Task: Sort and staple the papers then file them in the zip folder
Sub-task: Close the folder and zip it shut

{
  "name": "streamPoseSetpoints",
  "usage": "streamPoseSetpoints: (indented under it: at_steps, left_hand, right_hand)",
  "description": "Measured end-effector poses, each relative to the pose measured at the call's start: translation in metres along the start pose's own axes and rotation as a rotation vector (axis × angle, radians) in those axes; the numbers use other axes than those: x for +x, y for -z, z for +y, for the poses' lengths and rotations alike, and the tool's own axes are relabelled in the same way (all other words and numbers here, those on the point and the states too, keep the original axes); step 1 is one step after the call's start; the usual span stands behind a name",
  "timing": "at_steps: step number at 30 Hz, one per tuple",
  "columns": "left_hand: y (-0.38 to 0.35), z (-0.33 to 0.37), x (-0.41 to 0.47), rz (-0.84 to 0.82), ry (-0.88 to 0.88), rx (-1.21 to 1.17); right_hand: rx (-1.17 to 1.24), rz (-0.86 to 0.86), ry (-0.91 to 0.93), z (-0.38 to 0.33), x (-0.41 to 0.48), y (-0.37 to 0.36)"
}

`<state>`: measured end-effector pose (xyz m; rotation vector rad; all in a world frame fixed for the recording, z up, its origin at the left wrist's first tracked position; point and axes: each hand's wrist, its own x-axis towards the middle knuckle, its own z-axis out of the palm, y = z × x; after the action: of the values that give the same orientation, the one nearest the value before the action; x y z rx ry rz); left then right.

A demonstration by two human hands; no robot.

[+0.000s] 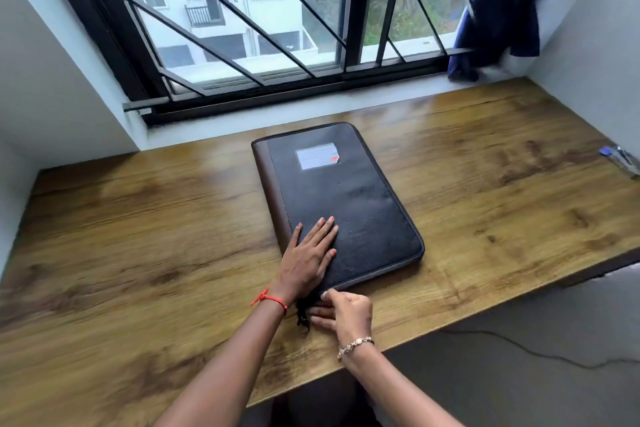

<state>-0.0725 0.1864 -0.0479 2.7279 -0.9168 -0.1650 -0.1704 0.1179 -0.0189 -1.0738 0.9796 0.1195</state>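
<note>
Nearest, right at the near corner of the zip folder (360,204): the right hand (346,314), thumb up on the folder's edge, fingers bent and touching a dark zip pull (303,317) hanging off that corner. Too blurry to tell whether pinched or only touched. Gold bracelet (356,345) on that wrist. Just past it, the left hand (308,260), laid flat on the folder's near left part, fingers straight and close together, thumb out to the side, pressing on the black cover. Red thread (268,298) tied round that wrist. Under the folder, a brown wooden desk (138,236). Folder itself closed, lying flat and a bit turned, with a brown strip down its left side. White label (317,155) on the far part of its cover, with a small red spot. Well off to the right of the folder, a pen (621,159) with a blue cap. Behind the folder, a big window (277,28) with dark bars. Behind and to the right of the folder, a dark blue cloth (495,10) hanging by the glass.
</note>
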Motion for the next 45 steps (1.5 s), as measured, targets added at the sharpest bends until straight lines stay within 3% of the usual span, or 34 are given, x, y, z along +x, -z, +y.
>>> streamPoseSetpoints:
  at_steps: [5, 11, 17, 25, 34, 45]
  left_hand:
    - [0.002, 0.001, -0.002, -0.007, -0.018, 0.002]
    - [-0.001, 0.003, -0.003, 0.007, -0.020, 0.027]
    - [-0.005, 0.005, -0.004, 0.096, 0.003, -0.001]
    - [-0.005, 0.028, 0.010, 0.207, 0.171, 0.053]
    - [-0.006, 0.041, 0.024, 0.265, 0.251, 0.182]
    - [0.000, 0.063, 0.040, 0.165, 0.424, 0.240]
  right_hand:
    - [0.176, -0.035, -0.068, 0.017, -0.004, -0.004]
    - [0.017, -0.042, 0.020, 0.019, 0.001, -0.007]
    - [-0.170, -0.162, 0.059, 0.012, 0.005, 0.000]
    - [-0.333, -0.318, -0.032, 0.000, 0.011, 0.008]
    - [-0.043, -0.294, -0.213, -0.006, 0.025, 0.012]
    - [0.158, -0.267, -0.236, -0.026, 0.042, 0.035]
